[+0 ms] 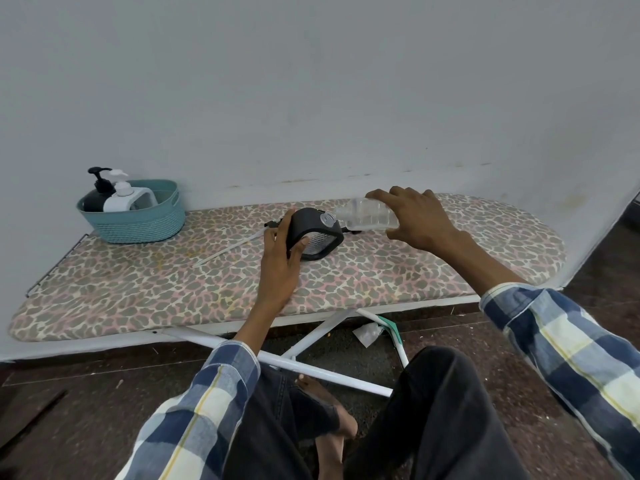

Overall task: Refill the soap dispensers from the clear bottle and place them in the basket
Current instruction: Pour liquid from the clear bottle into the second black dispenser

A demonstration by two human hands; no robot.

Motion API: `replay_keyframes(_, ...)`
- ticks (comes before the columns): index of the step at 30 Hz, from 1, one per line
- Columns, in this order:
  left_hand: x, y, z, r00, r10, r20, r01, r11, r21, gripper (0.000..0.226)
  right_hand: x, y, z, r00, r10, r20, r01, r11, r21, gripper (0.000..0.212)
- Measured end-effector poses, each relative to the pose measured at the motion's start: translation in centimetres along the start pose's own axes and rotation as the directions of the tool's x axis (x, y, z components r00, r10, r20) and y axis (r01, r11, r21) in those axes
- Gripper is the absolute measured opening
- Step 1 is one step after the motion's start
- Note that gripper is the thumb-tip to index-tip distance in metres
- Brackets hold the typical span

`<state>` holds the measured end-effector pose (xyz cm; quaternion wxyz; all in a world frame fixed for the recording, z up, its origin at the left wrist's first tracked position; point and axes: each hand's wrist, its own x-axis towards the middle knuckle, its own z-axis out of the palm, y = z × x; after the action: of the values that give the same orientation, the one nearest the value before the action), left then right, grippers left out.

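In the head view, the left hand [280, 258] has its grip closed around a black soap dispenser [313, 233], which stands on the leopard-print worktop [138, 289] with its opening uncovered. The right hand [415, 220] has its grip closed on the clear bottle [367, 216], tilted almost flat, with the neck at the dispenser opening. A thin white pump tube [228, 249] lies on the worktop to the left. At the far left, the teal basket [138, 223] holds a black dispenser [97, 195] and a white dispenser [124, 199].
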<state>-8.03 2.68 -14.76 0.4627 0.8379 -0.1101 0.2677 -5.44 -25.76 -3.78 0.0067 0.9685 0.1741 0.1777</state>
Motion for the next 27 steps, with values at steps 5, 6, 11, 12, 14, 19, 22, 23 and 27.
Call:
replay_keyframes(5, -0.1, 0.0, 0.0, 1.0, 0.01, 0.0, -0.01, 1.0, -0.002, 0.058, 0.1, 0.2, -0.1, 1.0, -0.001, 0.001, 0.001, 1.0, -0.023, 0.081)
replay_keyframes(6, -0.1, 0.0, 0.0, 1.0, 0.007, 0.001, -0.007, 1.0, 0.0, 0.059, 0.1, 0.2, -0.2, 1.0, -0.002, 0.002, 0.003, 1.0, -0.027, 0.081)
replay_keyframes(11, 0.0, -0.1, 0.0, 1.0, -0.014, 0.005, 0.014, 1.0, 0.013, 0.062, 0.4, 0.2, -0.3, 1.0, -0.007, 0.003, 0.007, 0.999, -0.038, 0.082)
replay_keyframes(12, 0.1, -0.1, 0.0, 1.0, -0.02, 0.005, 0.02, 1.0, 0.016, 0.062, 0.5, 0.2, -0.4, 1.0, -0.009, 0.001, 0.009, 0.999, -0.039, 0.082)
replay_keyframes(14, 0.0, -0.1, 0.0, 1.0, -0.03, 0.007, 0.029, 0.999, 0.019, 0.062, 0.6, 0.1, -0.4, 1.0, -0.013, -0.002, 0.013, 0.999, -0.041, 0.082)
replay_keyframes(19, 0.0, 0.1, 0.0, 0.999, -0.034, 0.003, 0.034, 0.999, 0.017, 0.062, 0.8, 0.1, -0.6, 1.0, -0.021, -0.004, 0.02, 0.998, -0.062, 0.083)
replay_keyframes(22, 0.0, 0.2, 0.0, 1.0, -0.016, -0.009, 0.016, 1.0, 0.013, 0.06, 0.9, 0.1, -0.8, 1.0, -0.023, -0.004, 0.023, 0.997, -0.071, 0.083)
replay_keyframes(23, 0.0, 0.2, 0.0, 1.0, -0.014, -0.011, 0.014, 1.0, 0.01, 0.06, 0.9, 0.1, -0.9, 1.0, -0.025, -0.003, 0.025, 0.997, -0.071, 0.082)
replay_keyframes(27, 0.0, 0.2, 0.0, 1.0, -0.021, -0.012, 0.021, 1.0, 0.003, 0.06, 0.9, 0.0, -1.2, 1.0, -0.029, 0.0, 0.029, 0.997, -0.067, 0.081)
